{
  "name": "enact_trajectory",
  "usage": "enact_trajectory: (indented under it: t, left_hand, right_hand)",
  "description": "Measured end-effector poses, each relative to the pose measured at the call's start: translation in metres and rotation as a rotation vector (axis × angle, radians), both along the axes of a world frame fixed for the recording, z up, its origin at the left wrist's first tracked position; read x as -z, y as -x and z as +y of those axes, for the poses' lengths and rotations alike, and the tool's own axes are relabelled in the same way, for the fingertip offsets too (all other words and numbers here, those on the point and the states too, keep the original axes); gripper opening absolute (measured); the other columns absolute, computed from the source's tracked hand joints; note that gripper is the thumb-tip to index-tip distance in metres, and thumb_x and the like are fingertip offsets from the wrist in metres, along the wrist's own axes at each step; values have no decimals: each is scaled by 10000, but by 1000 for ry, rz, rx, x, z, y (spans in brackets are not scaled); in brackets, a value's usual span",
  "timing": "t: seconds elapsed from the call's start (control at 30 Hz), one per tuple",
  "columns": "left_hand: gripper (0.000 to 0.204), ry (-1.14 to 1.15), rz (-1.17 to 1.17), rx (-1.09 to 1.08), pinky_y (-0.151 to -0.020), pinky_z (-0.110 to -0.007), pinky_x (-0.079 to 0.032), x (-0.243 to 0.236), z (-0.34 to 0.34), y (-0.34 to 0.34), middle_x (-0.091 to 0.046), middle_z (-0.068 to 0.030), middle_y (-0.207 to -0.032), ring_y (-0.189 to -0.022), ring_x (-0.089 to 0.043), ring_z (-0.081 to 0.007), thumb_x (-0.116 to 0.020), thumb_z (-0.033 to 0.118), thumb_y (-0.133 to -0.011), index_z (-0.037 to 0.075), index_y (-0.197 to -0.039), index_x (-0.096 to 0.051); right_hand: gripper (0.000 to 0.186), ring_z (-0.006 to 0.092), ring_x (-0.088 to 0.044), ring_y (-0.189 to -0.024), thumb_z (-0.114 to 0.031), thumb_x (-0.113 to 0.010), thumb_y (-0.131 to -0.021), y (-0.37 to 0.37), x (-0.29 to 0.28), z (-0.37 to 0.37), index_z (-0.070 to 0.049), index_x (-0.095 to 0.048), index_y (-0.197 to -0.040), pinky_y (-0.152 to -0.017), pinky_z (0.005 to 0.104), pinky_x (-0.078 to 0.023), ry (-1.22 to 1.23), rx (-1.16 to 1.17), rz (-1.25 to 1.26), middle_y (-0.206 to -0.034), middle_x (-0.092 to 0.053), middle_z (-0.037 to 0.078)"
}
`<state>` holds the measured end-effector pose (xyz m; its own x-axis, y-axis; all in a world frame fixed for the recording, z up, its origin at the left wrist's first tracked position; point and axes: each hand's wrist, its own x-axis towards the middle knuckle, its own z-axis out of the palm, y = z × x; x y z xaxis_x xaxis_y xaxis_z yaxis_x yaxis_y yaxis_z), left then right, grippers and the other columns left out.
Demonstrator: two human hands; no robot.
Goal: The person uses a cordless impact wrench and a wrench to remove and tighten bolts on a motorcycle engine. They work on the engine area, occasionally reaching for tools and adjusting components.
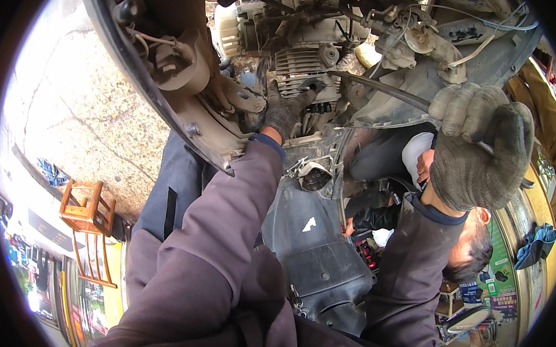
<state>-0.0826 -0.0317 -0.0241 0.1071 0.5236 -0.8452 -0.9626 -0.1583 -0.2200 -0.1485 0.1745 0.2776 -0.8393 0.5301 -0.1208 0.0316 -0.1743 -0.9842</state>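
My right hand (478,145), in a grey knit glove, is wrapped round a long dark metal bar (387,91). The bar slants left into the machine, and its far end lies beside the finned engine part (298,61). My left hand (287,109), gloved too, reaches in below those fins with its fingers apart, near a dark round fitting (313,85). Nothing shows in its grasp, though the palm side is hidden. Dusty plastic panels of what looks like a scooter, including a curved dark one (151,100), surround the engine.
Close on the right, partly behind my right arm, another person (470,244) crouches, one hand (348,228) near the dark plastic body (306,237). A wooden stool (87,212) stands left on the stone ground (88,115). Thin loose cables (477,21) hang at upper right.
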Motion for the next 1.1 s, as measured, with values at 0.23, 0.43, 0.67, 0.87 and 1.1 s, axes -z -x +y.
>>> enact_trajectory:
  t: [0.23, 0.43, 0.67, 0.87, 1.1]
  left_hand:
    - [1006, 207, 449, 332, -929, -510, -456, -31, 10, 4, -431, -139, -1444, -1267, -470, -246, -813, 309, -782, 179, -1533, -156]
    - [991, 149, 451, 264, -995, -411, -443, -12, 7, -6, -432, -120, -1442, -1244, -484, -229, -799, 287, -794, 142, -1529, -151]
    - [1007, 143, 475, 299, -1021, -321, -412, -14, 6, -11, -501, -127, -1366, -1187, -520, -214, -844, 310, -734, 27, -1482, -232]
    - [962, 214, 602, 352, -890, -340, -499, -46, 13, 15, -527, -105, -1303, -1144, -541, -218, -862, 296, -696, 28, -1444, -318]
    - [862, 220, 575, 413, -600, -341, -558, -58, 13, 19, -576, -106, -1182, -922, -618, -205, -821, 314, -735, 107, -1431, -356]
  right_hand:
    - [268, 174, -357, -542, -240, -455, -956, 13, 18, 36, -115, -440, -719, -574, 384, -356, 34, -17, -53, -613, -329, 15]
    - [166, 225, -522, -592, -167, -513, -954, -2, 57, -46, -43, -602, -1021, -573, 324, -481, -206, 72, 93, -818, -591, 99]
    - [200, 217, -490, -639, -148, -484, -981, -27, 36, -16, -22, -605, -1079, -603, 391, -461, 0, 140, 46, -719, -475, 72]
    - [257, 202, -500, -678, -191, -410, -1002, -36, -33, -15, -59, -631, -1015, -654, 396, -426, -14, -29, -21, -743, -485, 52]
    - [246, 170, -455, -518, -262, -383, -1026, -121, -64, -25, -110, -574, -1002, -525, 364, -451, 174, 299, -94, -650, -466, 41]
